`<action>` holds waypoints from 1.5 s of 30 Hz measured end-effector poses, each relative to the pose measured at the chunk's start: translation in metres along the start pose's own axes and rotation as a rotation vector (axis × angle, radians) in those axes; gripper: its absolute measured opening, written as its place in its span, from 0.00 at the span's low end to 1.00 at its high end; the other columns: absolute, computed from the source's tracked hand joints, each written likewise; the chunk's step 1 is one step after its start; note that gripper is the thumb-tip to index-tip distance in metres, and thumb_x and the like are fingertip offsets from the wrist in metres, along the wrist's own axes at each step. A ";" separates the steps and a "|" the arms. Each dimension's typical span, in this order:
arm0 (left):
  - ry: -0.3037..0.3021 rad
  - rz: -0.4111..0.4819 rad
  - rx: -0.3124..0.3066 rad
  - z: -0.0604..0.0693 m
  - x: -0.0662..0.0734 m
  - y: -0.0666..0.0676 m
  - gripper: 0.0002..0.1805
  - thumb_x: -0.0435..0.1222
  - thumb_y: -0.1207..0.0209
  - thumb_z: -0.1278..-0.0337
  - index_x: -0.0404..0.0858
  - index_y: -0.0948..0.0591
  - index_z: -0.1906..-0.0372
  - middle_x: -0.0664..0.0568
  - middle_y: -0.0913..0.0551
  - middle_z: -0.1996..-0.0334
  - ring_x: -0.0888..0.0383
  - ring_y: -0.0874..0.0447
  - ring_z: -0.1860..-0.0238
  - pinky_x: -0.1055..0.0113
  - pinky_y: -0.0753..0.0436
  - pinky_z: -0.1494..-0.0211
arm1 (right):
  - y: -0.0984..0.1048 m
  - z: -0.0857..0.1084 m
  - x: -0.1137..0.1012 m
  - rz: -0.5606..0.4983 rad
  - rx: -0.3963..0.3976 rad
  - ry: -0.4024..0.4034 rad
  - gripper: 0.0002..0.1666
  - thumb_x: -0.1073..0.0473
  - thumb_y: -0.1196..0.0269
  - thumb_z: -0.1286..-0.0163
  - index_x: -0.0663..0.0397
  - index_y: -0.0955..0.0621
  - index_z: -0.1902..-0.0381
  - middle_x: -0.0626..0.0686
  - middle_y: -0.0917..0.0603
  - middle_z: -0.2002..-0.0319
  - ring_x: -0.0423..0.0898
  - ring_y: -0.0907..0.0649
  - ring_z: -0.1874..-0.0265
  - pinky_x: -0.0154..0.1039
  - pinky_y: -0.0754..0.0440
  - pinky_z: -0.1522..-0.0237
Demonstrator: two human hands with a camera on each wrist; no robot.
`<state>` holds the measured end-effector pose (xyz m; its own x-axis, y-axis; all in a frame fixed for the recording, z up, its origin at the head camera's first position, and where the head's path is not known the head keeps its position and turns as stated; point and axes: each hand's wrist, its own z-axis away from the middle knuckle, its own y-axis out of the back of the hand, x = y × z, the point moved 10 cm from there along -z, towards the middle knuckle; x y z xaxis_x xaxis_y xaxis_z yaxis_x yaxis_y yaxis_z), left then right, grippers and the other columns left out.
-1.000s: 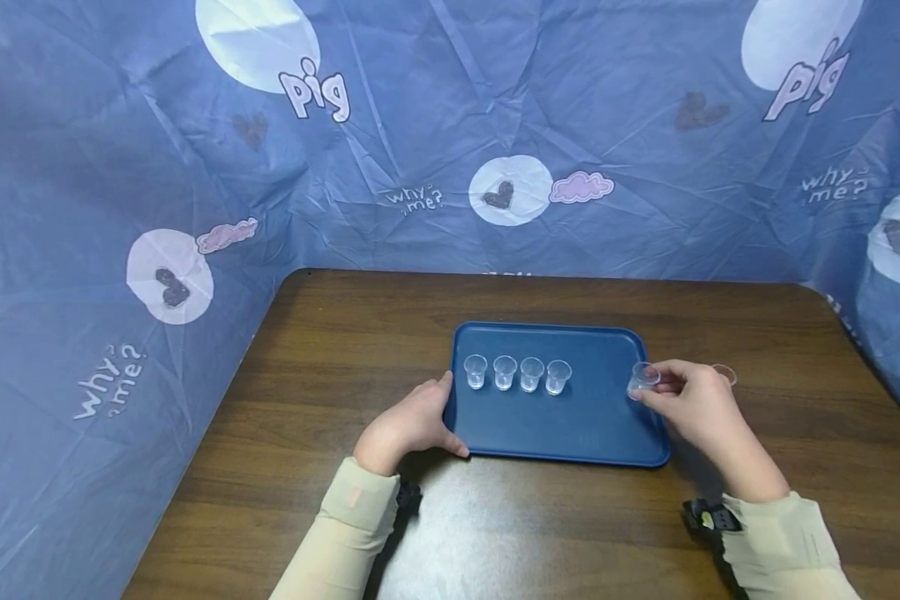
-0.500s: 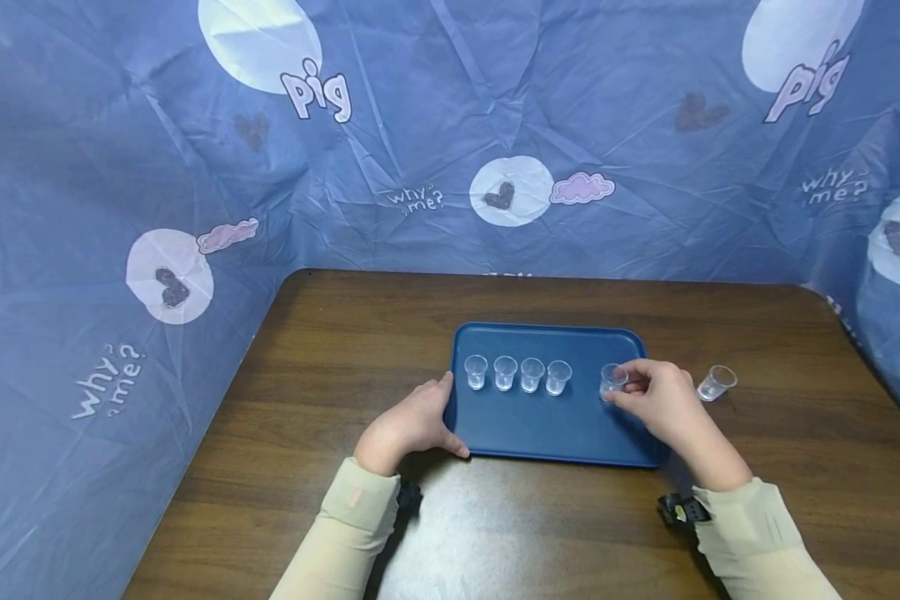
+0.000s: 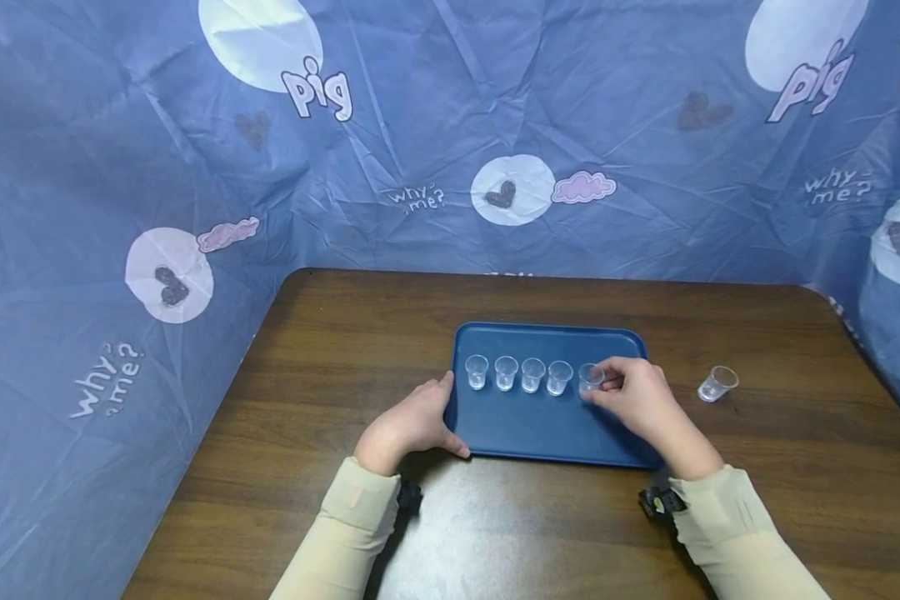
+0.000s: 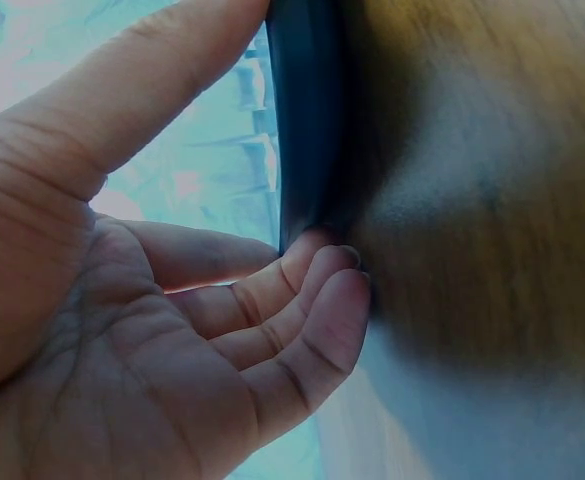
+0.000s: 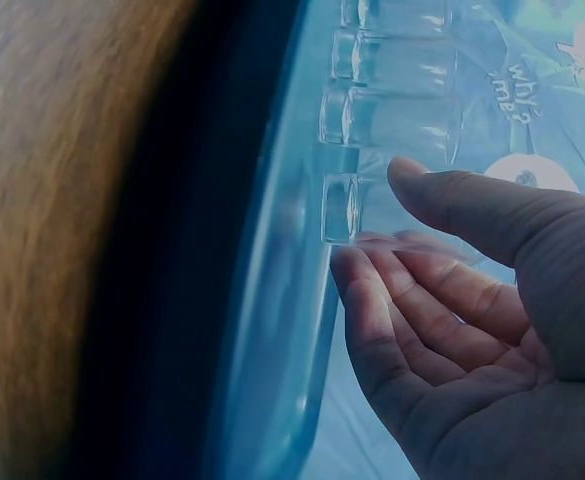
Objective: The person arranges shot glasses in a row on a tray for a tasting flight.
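On a blue tray stand several small clear plastic cups, lined up in a row. My right hand pinches another clear cup at the row's right end. In the right wrist view, the thumb and fingers lie either side of this cup, whose base is close to the tray surface; whether it touches is unclear. My left hand grips the tray's near left corner, thumb at the front edge and fingers along the left side. The left wrist view shows fingertips against the tray's rim.
One more clear cup stands on the brown wooden table, right of the tray. A blue printed cloth hangs behind the table and along its sides.
My right hand has carried its cup leftward from the tray's right edge to the end of the row. The lone cup on the table has come fully into view. My left hand stays put.
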<state>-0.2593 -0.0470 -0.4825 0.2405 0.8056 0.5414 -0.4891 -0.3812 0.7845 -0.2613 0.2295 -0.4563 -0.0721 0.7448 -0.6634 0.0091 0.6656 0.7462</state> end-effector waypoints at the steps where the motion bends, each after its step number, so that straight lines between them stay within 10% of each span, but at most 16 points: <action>1: 0.000 0.000 0.000 0.000 0.000 0.000 0.68 0.45 0.17 0.62 0.22 0.48 0.23 0.27 0.35 0.30 0.39 0.36 0.29 0.52 0.35 0.29 | -0.001 -0.001 0.000 -0.002 0.001 0.004 0.16 0.61 0.23 0.42 0.64 0.13 0.59 0.50 0.15 0.70 0.45 0.17 0.70 0.43 0.18 0.66; 45: -0.005 0.004 0.008 0.000 0.000 0.000 0.69 0.45 0.16 0.64 0.21 0.48 0.23 0.26 0.36 0.30 0.38 0.37 0.29 0.52 0.35 0.28 | 0.004 0.003 0.002 -0.038 -0.016 -0.024 0.19 0.66 0.24 0.40 0.69 0.16 0.53 0.59 0.13 0.62 0.51 0.14 0.63 0.46 0.14 0.61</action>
<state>-0.2592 -0.0472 -0.4828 0.2430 0.8020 0.5456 -0.4833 -0.3876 0.7850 -0.2580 0.2338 -0.4553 -0.0482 0.7202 -0.6921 -0.0090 0.6925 0.7213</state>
